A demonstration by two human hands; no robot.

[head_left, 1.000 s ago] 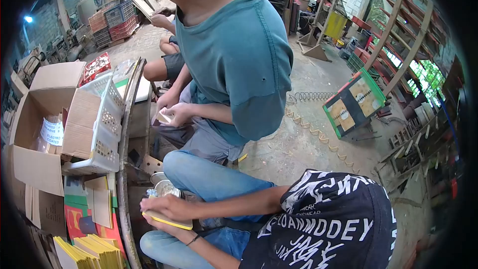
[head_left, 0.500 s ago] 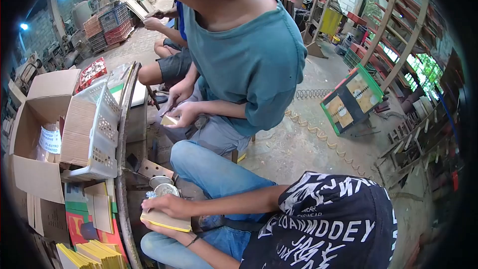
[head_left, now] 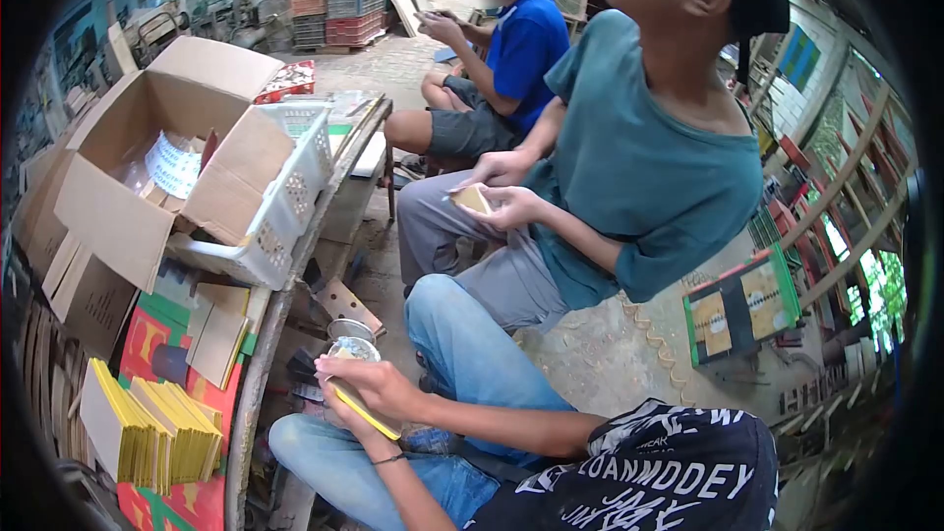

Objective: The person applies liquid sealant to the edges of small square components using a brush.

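Observation:
My right hand (head_left: 382, 385) lies on top of a thin flat stack with a yellow edge (head_left: 366, 415). My left hand (head_left: 339, 420), with a dark band at the wrist, grips the same stack from below. I hold it over my lap in blue jeans, tilted down to the right. Two round metal tins (head_left: 350, 339) sit just beyond my hands, beside the rim of the round work table (head_left: 264, 354). On the table, near my left hand, stands a pile of yellow sheets (head_left: 157, 431).
A white plastic basket (head_left: 287, 199) and an open cardboard box (head_left: 147, 138) fill the table's far part. A person in a teal shirt (head_left: 649, 167) sits close ahead holding a small card (head_left: 472, 200); another in blue (head_left: 521, 39) sits beyond. A green-framed board (head_left: 739, 307) lies on the floor.
The view has swung so the table and the seated people shifted right. Both hands keep hold of the yellow-edged stack, which now tilts more steeply.

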